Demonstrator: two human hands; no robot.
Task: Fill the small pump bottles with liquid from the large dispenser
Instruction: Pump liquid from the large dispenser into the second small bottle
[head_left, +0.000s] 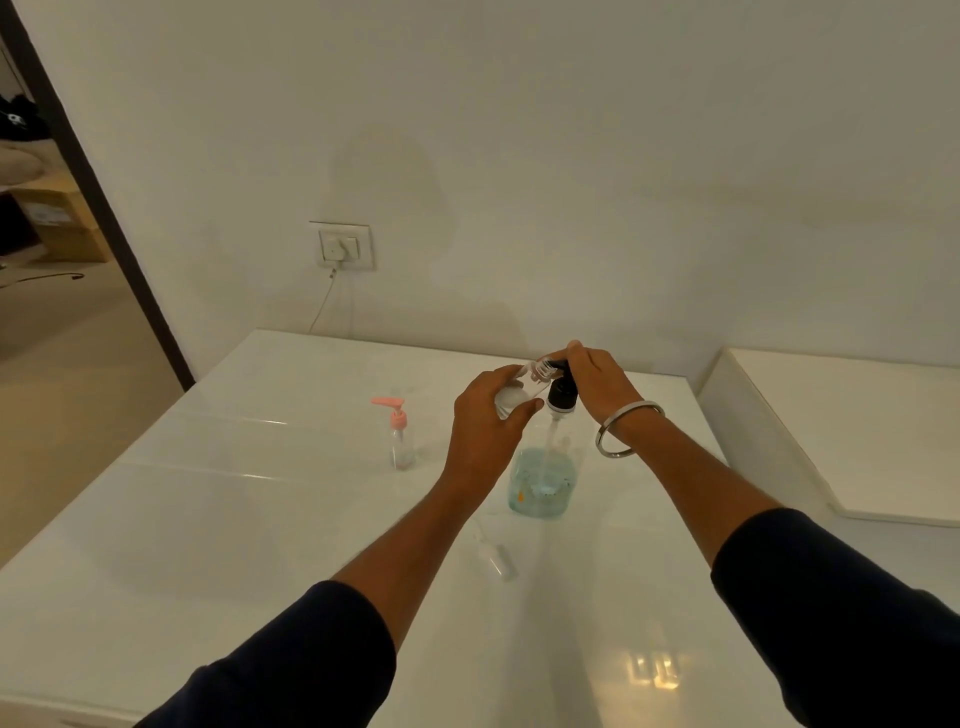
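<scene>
The small clear bottle (524, 387), uncapped, is held tilted above the table (208, 519) at centre frame, its threaded neck brought up against the spout of the large dispenser's black pump head (561, 392). The left hand (488, 421) grips this bottle round its body, fingers curled. The right hand (592, 379) lies over the top of the pump, fingers bent down on it; whether it is pressing cannot be told. The large dispenser (543, 478) stands on the table directly below both hands, holding blue-green liquid only in its lower part. No liquid is discernible inside the held bottle; its fill level cannot be read. Judgement: filling of this bottle is in hand and not shown complete. At 9 o'clock from the dispenser, near but apart, a second small bottle with a pink pump (400, 436) stands upright with its pump fitted; it appears to hold little or nothing, though this is uncertain. At 7 o'clock from the dispenser, just beside it, a clear pump top with its tube (496, 553) lies flat on the table, most likely belonging to the held bottle and yet to be refitted. Remaining work, as judged: finish filling, recap, and attend to the pink-pump bottle. A metal bangle (623, 428) sits on the right wrist. A wall socket with a plugged cable (340, 247) lies at 11 o'clock, well apart.
</scene>
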